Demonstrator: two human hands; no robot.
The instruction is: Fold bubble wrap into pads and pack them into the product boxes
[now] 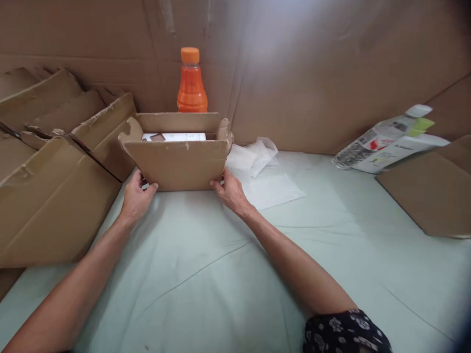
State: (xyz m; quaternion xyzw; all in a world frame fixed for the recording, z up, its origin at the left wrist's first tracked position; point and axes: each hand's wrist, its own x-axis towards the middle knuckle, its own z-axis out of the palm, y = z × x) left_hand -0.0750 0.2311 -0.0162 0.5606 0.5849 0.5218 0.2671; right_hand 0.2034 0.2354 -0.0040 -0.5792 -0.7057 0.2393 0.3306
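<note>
Brown corrugated cardboard fills most of the head camera's view: a small open cardboard box (178, 157) sits on a pale green sheet (221, 274) spread over the work surface, toward the back and a little left of centre. Its top flaps stand up, and a flat white item (176, 137) lies inside, only partly visible over the front wall.

The person's left hand (137, 197) rests against the lower left corner of the box, fingers curled around the side and thumb at the front edge. The right hand (231, 192) presses the lower right corner in the same way, thumb on the front face. Both hands grip the box between them; both bare forearms stretch forward from the bottom of the frame.

Directly behind the box stands an orange plastic bottle with an orange cap (192, 83), upright against a cardboard wall (331, 73). Left of the box, a stack of flattened cardboard boxes (55, 186) leans at an angle, touching or nearly touching the left hand's side. Just right of the box lies crumpled white foam wrap (257, 169) on the sheet. Farther right, well apart, a clear bottle wrapped in printed paper (386, 139) lies tilted on another cardboard piece (430, 196).
</note>
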